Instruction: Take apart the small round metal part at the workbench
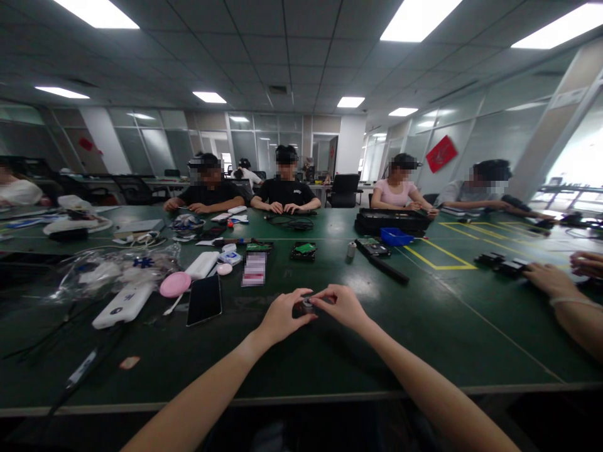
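Note:
Near the front middle of the green table (264,370), a small dark round part with a silvery top (308,306) sits between my two hands. My left hand (284,317) curls around its left side, thumb in front and fingers behind. From the right, my right hand (346,307) reaches over it, thumb and fingertips pinched together at its top. The fingers cover much of the part, so its exact kind cannot be made out. Beyond my hands lie a circuit board with a green face (304,250) and a small silvery cylinder (351,250).
Left of my hands are a black phone (204,301), a pink round lid (175,284), a white case (123,305) and plastic bags. A black bar (389,268) and blue tray (396,236) lie to the right. A co-worker's hand (551,280) rests at far right; several people sit opposite.

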Demonstrator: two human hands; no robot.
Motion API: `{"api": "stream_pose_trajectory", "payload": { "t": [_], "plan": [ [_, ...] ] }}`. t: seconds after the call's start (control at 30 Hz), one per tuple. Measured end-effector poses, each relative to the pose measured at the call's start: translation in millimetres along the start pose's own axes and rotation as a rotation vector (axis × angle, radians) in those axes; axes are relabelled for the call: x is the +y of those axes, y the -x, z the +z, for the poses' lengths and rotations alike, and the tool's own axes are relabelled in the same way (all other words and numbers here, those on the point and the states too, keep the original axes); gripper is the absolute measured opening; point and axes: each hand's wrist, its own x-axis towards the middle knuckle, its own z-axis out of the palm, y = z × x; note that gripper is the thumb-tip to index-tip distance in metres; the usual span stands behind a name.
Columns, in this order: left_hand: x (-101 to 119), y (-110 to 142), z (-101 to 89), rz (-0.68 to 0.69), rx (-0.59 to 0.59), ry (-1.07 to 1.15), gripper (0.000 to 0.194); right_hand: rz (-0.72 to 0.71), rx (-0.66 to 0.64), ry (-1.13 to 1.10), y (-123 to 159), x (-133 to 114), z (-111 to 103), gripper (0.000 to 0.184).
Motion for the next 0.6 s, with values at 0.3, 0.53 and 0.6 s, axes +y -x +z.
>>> {"api": "stream_pose_trajectory", "payload": {
  "t": [0.3, 0.53, 0.6],
  "plan": [
    [-0.9, -0.1, 0.5, 0.021, 0.007, -0.006, 0.053, -0.006, 0.015, -0.011, -0.6, 0.8, 2.8, 0.02],
    [1.7, -0.2, -2.1, 0.008, -0.008, 0.002, 0.053, -0.006, 0.023, -0.047, -0.1, -1.9, 0.7, 0.019],
    [1.7, -0.2, -2.1, 0.005, -0.005, 0.001, 0.053, -0.011, 0.033, -0.065, -0.2, -1.4, 0.7, 0.019]
  ]
}}
